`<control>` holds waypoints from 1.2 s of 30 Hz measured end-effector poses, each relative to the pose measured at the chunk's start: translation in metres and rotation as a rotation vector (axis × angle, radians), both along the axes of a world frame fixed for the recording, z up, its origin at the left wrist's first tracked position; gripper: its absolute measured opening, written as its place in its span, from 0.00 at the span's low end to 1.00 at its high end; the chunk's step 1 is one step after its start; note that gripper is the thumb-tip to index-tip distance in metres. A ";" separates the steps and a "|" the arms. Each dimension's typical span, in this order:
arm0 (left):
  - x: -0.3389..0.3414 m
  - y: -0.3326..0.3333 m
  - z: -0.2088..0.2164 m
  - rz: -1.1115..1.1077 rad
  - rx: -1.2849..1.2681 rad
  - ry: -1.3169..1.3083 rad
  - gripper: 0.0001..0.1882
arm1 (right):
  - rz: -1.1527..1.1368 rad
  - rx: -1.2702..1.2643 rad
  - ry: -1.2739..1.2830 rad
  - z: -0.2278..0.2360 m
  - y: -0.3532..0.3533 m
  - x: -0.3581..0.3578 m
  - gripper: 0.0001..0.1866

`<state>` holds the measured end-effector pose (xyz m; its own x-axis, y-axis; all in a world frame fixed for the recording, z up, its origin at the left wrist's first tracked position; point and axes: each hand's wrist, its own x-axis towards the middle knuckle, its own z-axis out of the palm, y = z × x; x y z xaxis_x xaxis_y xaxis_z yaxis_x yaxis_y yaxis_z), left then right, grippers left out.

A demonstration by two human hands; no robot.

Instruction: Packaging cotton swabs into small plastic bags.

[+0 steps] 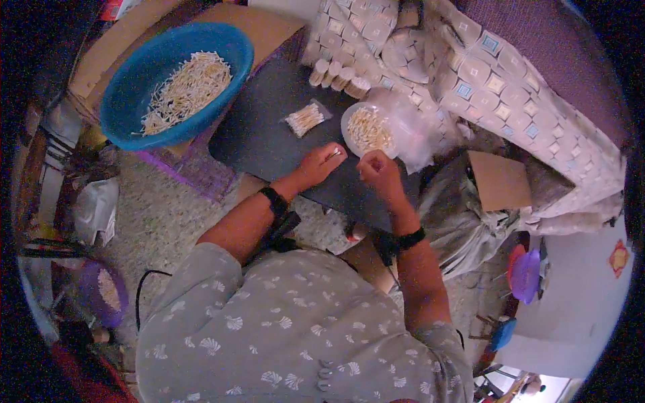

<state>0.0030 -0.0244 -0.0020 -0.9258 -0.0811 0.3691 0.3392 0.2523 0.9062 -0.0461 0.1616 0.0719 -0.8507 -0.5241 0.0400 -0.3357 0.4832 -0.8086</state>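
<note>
While the left hand (322, 165) curls with its thumb side up, a few short white pieces (334, 154), seemingly cotton swabs, show in its grip between thumb and fingers. Just to its right, the right hand (380, 170) has its fingers bent under; its back hides the fingertips, so I cannot tell whether they hold anything. The two hands are apart, both over the near part of a dark worktop (262, 111).

Directly beyond the right hand, close to its knuckles, stands a round pale bowl (345, 127) with loose cotton swabs (369, 129) heaped in it. A crumpled clear plastic bag (418, 131) lies beside the bowl, beyond the right hand and to its right. Ahead of the left hand and slightly to its left, a clear packet (307, 119) of swabs lies flat, apart from the fingers. Farther beyond both hands, a row of round, pale-topped bundles (339, 78) lines the far edge. Well to the left of the left hand, a large blue basin (124, 107) holds a big pile of swabs (188, 91). To the right of the right hand is a brown cardboard piece (498, 181).
</note>
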 end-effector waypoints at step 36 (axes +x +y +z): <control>-0.001 -0.002 0.006 -0.077 -0.170 -0.106 0.10 | -0.218 -0.229 -0.211 -0.049 0.000 0.034 0.06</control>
<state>0.0016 -0.0261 0.0040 -0.9613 0.0465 0.2716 0.2684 0.3812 0.8847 -0.0116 0.1618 0.0232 -0.9432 -0.3280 -0.0524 -0.0600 0.3234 -0.9444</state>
